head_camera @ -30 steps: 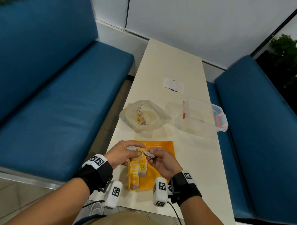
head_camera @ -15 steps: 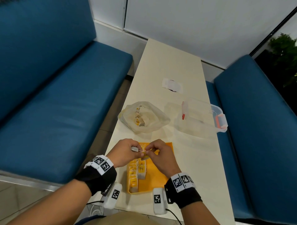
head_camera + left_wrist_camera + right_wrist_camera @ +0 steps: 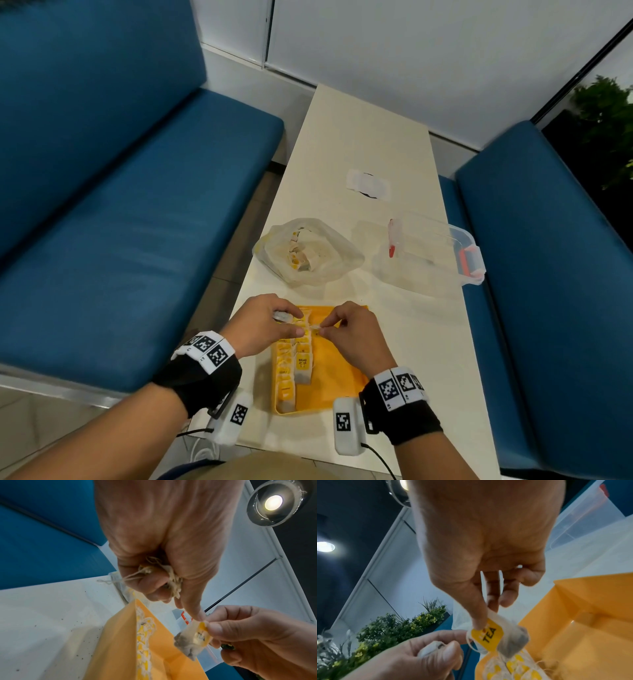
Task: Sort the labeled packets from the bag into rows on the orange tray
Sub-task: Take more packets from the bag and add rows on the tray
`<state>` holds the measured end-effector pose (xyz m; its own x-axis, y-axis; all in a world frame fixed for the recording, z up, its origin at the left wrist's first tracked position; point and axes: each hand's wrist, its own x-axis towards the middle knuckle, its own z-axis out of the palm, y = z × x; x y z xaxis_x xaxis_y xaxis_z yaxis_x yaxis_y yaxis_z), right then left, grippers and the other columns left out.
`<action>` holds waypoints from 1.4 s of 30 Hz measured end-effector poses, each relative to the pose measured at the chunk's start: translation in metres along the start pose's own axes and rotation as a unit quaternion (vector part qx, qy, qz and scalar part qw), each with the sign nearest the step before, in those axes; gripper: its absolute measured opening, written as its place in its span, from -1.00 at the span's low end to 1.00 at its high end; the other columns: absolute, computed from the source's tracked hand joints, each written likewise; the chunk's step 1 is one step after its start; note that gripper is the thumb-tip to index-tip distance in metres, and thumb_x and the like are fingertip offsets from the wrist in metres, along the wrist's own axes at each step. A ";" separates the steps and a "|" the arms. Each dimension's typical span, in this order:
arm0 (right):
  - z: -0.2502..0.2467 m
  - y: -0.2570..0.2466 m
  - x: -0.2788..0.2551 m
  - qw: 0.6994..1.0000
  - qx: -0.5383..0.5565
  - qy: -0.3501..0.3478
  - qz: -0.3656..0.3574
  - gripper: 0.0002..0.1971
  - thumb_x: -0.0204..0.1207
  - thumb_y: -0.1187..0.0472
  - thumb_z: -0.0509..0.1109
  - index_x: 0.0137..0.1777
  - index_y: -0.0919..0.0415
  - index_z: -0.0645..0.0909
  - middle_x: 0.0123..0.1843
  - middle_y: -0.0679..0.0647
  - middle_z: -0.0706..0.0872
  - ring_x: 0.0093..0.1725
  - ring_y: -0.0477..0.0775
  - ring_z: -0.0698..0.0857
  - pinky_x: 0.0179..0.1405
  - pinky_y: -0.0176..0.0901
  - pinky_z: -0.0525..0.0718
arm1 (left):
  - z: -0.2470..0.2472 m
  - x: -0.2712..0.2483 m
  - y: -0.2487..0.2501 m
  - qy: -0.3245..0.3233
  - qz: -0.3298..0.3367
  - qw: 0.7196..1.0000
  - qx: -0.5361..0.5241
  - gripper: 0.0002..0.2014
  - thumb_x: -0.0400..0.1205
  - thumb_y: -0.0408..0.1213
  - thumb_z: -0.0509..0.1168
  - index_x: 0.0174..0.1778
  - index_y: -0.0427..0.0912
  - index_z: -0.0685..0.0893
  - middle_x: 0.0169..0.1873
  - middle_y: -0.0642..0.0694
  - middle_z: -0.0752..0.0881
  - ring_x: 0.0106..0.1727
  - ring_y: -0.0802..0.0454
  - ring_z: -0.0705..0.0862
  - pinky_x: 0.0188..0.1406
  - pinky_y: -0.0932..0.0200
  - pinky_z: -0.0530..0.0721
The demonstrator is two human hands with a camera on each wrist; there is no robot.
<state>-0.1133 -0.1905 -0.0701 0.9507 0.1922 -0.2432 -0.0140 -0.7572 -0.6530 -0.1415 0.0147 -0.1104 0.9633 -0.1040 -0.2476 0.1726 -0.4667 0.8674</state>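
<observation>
The orange tray [image 3: 339, 373] lies at the table's near edge, with two rows of yellow-tagged tea packets [image 3: 287, 373] along its left side. Both hands meet above its far end. My right hand [image 3: 325, 327] pinches a tea packet [image 3: 489, 635] with a yellow "TEA" tag by its top; the pouch hangs over the tray [image 3: 590, 642]. My left hand [image 3: 298, 323] grips a bundle of packets and strings [image 3: 159, 577] in its curled fingers, and one fingertip touches the hanging packet [image 3: 193, 635]. The clear plastic bag [image 3: 308, 251] with more packets sits beyond the tray.
A clear lidded container [image 3: 428, 250] with red clips stands right of the bag, near the table's right edge. A white wrapper [image 3: 368, 180] lies farther back. Blue benches [image 3: 120, 222] flank the narrow table on both sides.
The right hand turned from palm-up to knuckles-up and moved left to the left hand. Both hands now meet at one packet over the tray's far end.
</observation>
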 end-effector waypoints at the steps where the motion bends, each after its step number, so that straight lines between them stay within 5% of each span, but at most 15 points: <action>1: -0.001 -0.002 -0.001 1.000 0.016 -0.015 -0.001 -0.90 0.39 0.27 0.61 -0.27 0.11 0.74 -0.19 -0.12 0.71 -0.25 -0.21 0.60 -0.24 -0.40 0.47 | -0.001 -0.001 0.001 -0.009 0.004 1.000 -0.004 -0.71 0.41 -0.02 0.67 -0.01 0.30 0.78 -0.02 0.17 0.72 0.03 0.22 0.68 -0.08 0.38 0.57; 8: 0.000 -0.005 -0.007 0.977 0.211 -0.039 0.015 -0.95 0.46 0.32 0.58 -0.15 0.26 0.76 -0.30 0.03 0.75 -0.37 -0.02 0.67 -0.40 -0.32 0.55 | 0.009 -0.001 0.000 0.000 0.034 0.999 -0.031 -0.83 0.43 0.00 0.66 -0.21 0.07 0.84 -0.19 0.08 0.74 -0.17 0.25 0.68 -0.28 0.44 0.55; 14: 0.008 0.008 -0.009 0.960 0.271 -0.058 0.046 -0.92 0.56 0.40 0.48 -0.03 0.44 0.67 -0.36 0.20 0.71 -0.40 0.09 0.68 -0.52 -0.18 0.43 | 0.013 -0.002 -0.006 0.002 0.022 0.998 -0.056 -0.87 0.45 -0.03 0.65 -0.26 0.12 0.82 -0.18 0.10 0.78 -0.14 0.22 0.73 -0.17 0.30 0.61; 23: 0.032 0.041 -0.016 0.964 0.169 -0.141 0.147 -0.89 0.54 0.42 0.46 -0.10 0.28 0.57 -0.45 0.23 0.71 -0.60 -0.01 0.66 -0.64 -0.25 0.49 | 0.020 -0.005 -0.038 0.036 -0.047 0.997 -0.046 -0.84 0.44 -0.12 0.67 -0.16 0.18 0.84 0.05 0.20 0.79 0.15 0.22 0.71 0.18 0.19 0.66; 34: 0.068 0.053 -0.015 0.955 0.118 -0.174 0.209 -0.84 0.54 0.39 0.45 -0.06 0.23 0.50 -0.44 0.21 0.72 -0.59 0.03 0.68 -0.56 -0.21 0.59 | 0.029 -0.010 -0.050 0.034 -0.068 0.996 -0.051 -0.74 0.44 -0.18 0.68 -0.03 0.18 0.82 0.05 0.20 0.76 0.07 0.32 0.66 -0.08 0.47 0.52; 42: 0.076 0.046 -0.010 0.963 0.095 -0.131 0.217 -0.78 0.47 0.44 0.43 -0.17 0.17 0.45 -0.43 0.22 0.72 -0.51 0.16 0.76 -0.53 -0.13 0.70 | 0.027 -0.010 -0.049 0.032 -0.063 0.996 -0.052 -0.76 0.42 -0.17 0.69 -0.08 0.17 0.83 0.02 0.22 0.77 0.08 0.28 0.69 0.05 0.30 0.62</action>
<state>-0.1469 -0.1801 -0.1526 0.7328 0.0529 -0.6784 -0.4724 -0.6781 -0.5630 -0.1648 0.0151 -0.1625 0.9431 0.0085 -0.3325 0.3106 -0.3794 0.8715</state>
